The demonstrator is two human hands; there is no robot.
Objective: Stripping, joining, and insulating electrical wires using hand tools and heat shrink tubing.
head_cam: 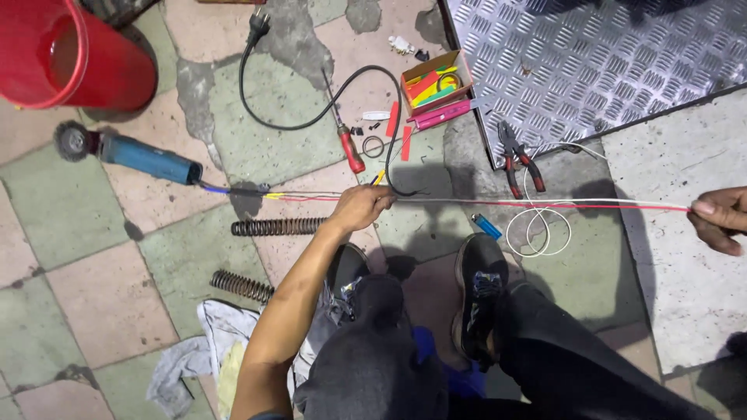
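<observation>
My left hand [359, 207] is pinched shut on the wires [545, 204], my right hand [720, 220] closed on their far end, so the red and white strands hang taut between them just above the floor [101, 303]. To do this well I judge both hands should keep even tension and stay level, so the strands lie side by side without twisting (slack would let them tangle with the white coil [537, 229] below). The long axis runs nearly straight left to right across the view, the left end leading toward the blue grinder [144, 158], the right end at my right hand. Pliers [517, 159] and screwdriver [346, 140] lie just beyond the wires.
</observation>
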